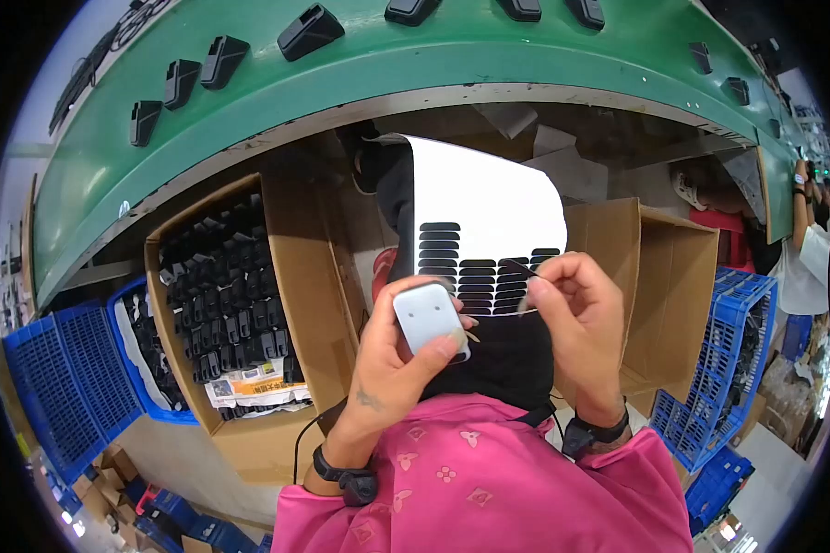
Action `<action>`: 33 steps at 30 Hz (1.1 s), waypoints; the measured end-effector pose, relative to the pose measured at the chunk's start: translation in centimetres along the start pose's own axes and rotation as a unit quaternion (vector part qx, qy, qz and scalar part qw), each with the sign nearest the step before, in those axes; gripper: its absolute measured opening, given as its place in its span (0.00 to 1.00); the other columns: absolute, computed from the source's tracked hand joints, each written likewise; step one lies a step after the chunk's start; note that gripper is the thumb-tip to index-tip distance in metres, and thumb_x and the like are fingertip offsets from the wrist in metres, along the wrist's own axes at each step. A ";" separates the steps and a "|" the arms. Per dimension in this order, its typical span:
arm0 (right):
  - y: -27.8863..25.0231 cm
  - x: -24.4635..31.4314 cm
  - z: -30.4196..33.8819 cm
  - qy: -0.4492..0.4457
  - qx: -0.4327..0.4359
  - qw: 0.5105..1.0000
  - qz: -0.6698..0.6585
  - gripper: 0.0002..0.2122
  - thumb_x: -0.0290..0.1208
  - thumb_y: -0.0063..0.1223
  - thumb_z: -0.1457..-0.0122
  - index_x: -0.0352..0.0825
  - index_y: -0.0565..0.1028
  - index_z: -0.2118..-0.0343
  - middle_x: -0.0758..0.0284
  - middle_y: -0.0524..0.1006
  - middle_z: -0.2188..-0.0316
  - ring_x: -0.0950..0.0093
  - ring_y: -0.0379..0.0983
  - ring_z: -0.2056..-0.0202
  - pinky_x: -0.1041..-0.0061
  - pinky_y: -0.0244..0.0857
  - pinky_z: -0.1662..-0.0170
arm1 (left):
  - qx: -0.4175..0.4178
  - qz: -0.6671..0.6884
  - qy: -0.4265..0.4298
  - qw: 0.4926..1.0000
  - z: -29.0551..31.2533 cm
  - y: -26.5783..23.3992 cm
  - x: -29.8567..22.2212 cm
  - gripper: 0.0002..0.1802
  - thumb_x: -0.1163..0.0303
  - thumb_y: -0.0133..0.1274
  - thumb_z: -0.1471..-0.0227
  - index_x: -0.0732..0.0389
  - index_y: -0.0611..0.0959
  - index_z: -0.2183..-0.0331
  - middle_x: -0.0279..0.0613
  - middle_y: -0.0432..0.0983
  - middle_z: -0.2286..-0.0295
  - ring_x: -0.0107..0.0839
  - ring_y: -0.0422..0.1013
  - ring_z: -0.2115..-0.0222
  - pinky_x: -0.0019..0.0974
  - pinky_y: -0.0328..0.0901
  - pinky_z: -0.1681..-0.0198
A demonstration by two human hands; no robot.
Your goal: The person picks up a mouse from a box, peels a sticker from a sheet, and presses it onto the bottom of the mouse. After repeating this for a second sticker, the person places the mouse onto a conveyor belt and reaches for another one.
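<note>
My left hand point(383, 364) is closed around a pale grey, flat plastic piece point(426, 318) with rounded corners and two small dark holes. Its thumb presses on the lower right of the face. To the right, my right hand point(576, 309) pinches a thin black strip point(518, 267) between thumb and fingertips. A white sheet point(489, 194) with rows of black oblong stickers lies over my lap, just beyond both hands. Part of its lower edge is hidden by the left hand and the grey piece.
A green table point(415, 55) carries several black plastic housings point(311, 32). At left, a cardboard box point(295, 230) holds many black parts beside a blue crate point(74, 378). Another cardboard box point(673, 304) and a blue crate point(724, 359) stand at right. A person point(807, 249) is at far right.
</note>
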State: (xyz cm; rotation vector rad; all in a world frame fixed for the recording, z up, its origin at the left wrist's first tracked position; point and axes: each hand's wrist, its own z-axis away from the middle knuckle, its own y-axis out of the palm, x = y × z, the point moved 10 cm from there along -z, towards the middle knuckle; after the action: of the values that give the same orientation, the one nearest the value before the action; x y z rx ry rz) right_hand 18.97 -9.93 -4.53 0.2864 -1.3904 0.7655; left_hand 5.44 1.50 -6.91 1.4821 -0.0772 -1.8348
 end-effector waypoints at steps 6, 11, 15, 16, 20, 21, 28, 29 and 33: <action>3.1 4.0 2.4 0.118 0.165 0.951 -0.234 0.03 0.20 0.47 0.42 0.29 0.66 0.68 0.66 0.71 0.73 0.82 0.68 0.76 0.84 0.64 0.73 | 0.033 -0.067 0.012 0.997 1.1 1.9 -0.9 0.22 0.70 0.47 0.43 0.68 0.59 0.51 0.49 0.70 0.61 0.32 0.71 0.60 0.33 0.67 0.60; 3.7 4.6 2.8 0.121 0.193 0.946 -0.231 0.04 0.20 0.49 0.44 0.27 0.67 0.70 0.67 0.72 0.78 0.83 0.70 0.79 0.85 0.65 0.77 | 0.055 -0.143 0.038 0.987 1.4 3.6 -2.1 0.24 0.73 0.46 0.45 0.68 0.60 0.49 0.50 0.71 0.60 0.34 0.71 0.61 0.35 0.65 0.56; 3.5 5.0 2.6 0.065 0.202 0.960 -0.180 0.04 0.20 0.50 0.45 0.26 0.68 0.71 0.67 0.72 0.78 0.83 0.71 0.79 0.85 0.65 0.77 | 0.068 -0.162 0.023 0.984 1.4 4.1 -2.0 0.24 0.73 0.47 0.46 0.69 0.62 0.49 0.51 0.72 0.61 0.37 0.71 0.61 0.37 0.65 0.56; 3.4 4.9 2.5 0.073 0.191 0.961 -0.186 0.04 0.19 0.50 0.45 0.26 0.68 0.71 0.67 0.72 0.79 0.83 0.71 0.80 0.85 0.66 0.78 | 0.068 -0.161 0.021 0.984 1.4 4.1 -2.0 0.24 0.73 0.47 0.46 0.69 0.62 0.49 0.51 0.72 0.61 0.37 0.71 0.61 0.37 0.65 0.56; 3.4 4.3 2.6 0.116 0.162 0.950 -0.239 0.04 0.20 0.51 0.46 0.26 0.68 0.71 0.67 0.73 0.79 0.83 0.71 0.80 0.85 0.67 0.79 | 0.071 -0.181 0.023 0.981 1.4 4.1 -1.9 0.24 0.72 0.47 0.46 0.69 0.62 0.49 0.53 0.72 0.61 0.39 0.72 0.61 0.38 0.65 0.56; 3.4 4.2 2.5 0.117 0.163 0.950 -0.239 0.04 0.20 0.51 0.46 0.26 0.68 0.71 0.67 0.73 0.79 0.83 0.71 0.80 0.85 0.67 0.79 | 0.070 -0.178 0.022 0.981 1.5 4.0 -1.9 0.24 0.72 0.47 0.46 0.69 0.62 0.50 0.54 0.72 0.61 0.39 0.72 0.61 0.38 0.65 0.56; 3.5 3.9 2.5 0.118 0.177 0.944 -0.253 0.03 0.18 0.50 0.44 0.25 0.68 0.71 0.68 0.74 0.78 0.84 0.72 0.79 0.85 0.65 0.78 | 0.071 -0.200 0.027 0.977 1.4 4.1 -2.1 0.24 0.72 0.46 0.46 0.70 0.62 0.50 0.55 0.73 0.62 0.40 0.72 0.62 0.38 0.65 0.57; 3.5 3.8 2.5 0.121 0.180 0.945 -0.244 0.03 0.18 0.50 0.44 0.25 0.68 0.71 0.68 0.74 0.78 0.85 0.72 0.79 0.86 0.65 0.78 | 0.071 -0.210 0.031 0.975 1.4 4.1 -2.2 0.23 0.72 0.46 0.46 0.70 0.62 0.50 0.55 0.73 0.63 0.41 0.73 0.63 0.38 0.65 0.57; 3.5 3.7 2.4 0.119 0.178 0.944 -0.250 0.03 0.18 0.51 0.44 0.25 0.69 0.71 0.68 0.73 0.78 0.85 0.72 0.79 0.86 0.65 0.77 | 0.075 -0.229 0.025 0.970 1.3 4.3 -2.3 0.23 0.72 0.47 0.46 0.70 0.62 0.50 0.55 0.73 0.63 0.42 0.73 0.64 0.39 0.66 0.59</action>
State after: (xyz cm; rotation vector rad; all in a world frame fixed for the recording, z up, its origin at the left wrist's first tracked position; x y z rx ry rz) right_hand 14.86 -7.70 -1.40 0.7738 -0.8877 0.5955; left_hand 6.60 -0.68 -2.54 1.7593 0.1677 -2.1916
